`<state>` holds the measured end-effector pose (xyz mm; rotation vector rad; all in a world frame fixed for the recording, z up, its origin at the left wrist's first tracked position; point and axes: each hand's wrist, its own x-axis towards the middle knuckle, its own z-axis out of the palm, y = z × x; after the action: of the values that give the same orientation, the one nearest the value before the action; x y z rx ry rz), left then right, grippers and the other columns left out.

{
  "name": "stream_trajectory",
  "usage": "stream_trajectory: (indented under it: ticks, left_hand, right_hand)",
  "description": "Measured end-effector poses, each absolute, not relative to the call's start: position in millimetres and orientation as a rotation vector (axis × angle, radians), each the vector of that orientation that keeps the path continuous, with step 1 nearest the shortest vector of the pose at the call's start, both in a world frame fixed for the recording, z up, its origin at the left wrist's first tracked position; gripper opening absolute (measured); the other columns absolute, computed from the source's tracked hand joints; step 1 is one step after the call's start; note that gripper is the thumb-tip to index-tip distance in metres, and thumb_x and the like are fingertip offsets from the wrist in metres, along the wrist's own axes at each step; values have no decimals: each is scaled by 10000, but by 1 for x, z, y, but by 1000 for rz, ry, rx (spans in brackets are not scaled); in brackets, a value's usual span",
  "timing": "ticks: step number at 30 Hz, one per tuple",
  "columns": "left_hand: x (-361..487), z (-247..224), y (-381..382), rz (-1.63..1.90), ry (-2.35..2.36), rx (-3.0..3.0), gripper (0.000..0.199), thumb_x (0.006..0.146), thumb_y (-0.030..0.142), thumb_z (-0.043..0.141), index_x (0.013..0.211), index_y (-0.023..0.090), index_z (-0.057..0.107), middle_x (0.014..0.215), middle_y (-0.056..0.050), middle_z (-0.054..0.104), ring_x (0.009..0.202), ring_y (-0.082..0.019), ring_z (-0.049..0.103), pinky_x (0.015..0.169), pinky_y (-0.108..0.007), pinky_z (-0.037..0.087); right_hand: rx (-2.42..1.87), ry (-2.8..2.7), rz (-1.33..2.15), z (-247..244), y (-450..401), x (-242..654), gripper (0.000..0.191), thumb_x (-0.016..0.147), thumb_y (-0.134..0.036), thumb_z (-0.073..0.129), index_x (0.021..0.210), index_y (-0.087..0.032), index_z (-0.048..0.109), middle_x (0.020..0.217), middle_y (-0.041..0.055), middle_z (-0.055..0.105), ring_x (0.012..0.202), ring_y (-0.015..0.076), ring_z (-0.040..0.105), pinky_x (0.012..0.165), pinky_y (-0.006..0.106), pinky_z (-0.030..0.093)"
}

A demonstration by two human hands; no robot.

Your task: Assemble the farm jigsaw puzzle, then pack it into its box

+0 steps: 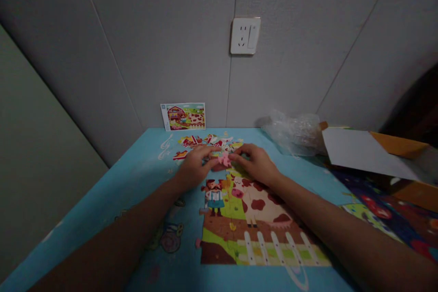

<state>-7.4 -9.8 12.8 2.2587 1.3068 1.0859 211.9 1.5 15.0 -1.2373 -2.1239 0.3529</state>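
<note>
A partly joined jigsaw puzzle lies flat on the table, showing a cow, a farmer in a blue apron and a white fence. Just beyond its far edge is a puzzle piece with a pink animal on it. My left hand grips the piece's left side with thumb and fingers. From the right, my right hand pinches the same piece; the fingertips partly cover it. Behind my hands lie several loose puzzle pieces, some with red barn parts.
A picture card of the farm scene leans against the wall at the back. Clear crumpled plastic wrap lies at the back right, beside an opened cardboard box. The blue patterned tablecloth covers the table; a socket is on the wall.
</note>
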Motion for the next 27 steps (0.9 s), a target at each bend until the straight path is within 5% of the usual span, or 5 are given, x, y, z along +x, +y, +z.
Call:
stream_trajectory:
  ticks: [6,9,14,22,27]
  left_hand:
    - [-35,16,5,1013,2267,1870,290,823,232,472,1039,203,663,927,-114,666,935,-303,583,819,-436,451]
    - [-41,12,6,749,2417,1884,277,798,256,508,997,260,700,1060,-146,626,1078,-378,510,838,-491,426]
    - [-35,8,8,823,2277,2044,264,803,243,511,989,247,699,1038,-110,645,1074,-304,526,927,-449,387]
    - [-17,12,-10,890,1406,2612,293,820,322,567,1082,240,668,1160,-49,640,1122,-243,488,1013,-409,333]
    - [-22,10,-5,705,2109,2266,463,822,367,526,1260,227,578,1241,-133,564,1177,-339,434,956,-501,369]
  right_hand:
    - [-1482,-2330,24,3,25,231,377,937,-461,433,1258,-358,602,1374,95,517,1203,348,428,927,520,338]
    - [-1508,-2346,71,2,27,232,342,927,-465,457,1199,-368,640,1319,67,573,1162,335,464,882,498,365]
    - [-1431,-2280,122,4,29,232,234,891,-367,552,998,-239,716,1123,82,671,1037,249,545,906,409,371]
    - [-1646,-2039,279,2,34,233,319,792,-210,638,1110,-197,616,1060,86,694,980,230,606,840,363,429]
    - [-1726,-2010,315,5,36,238,329,731,-227,675,1056,-181,655,994,93,707,857,218,642,749,323,449]
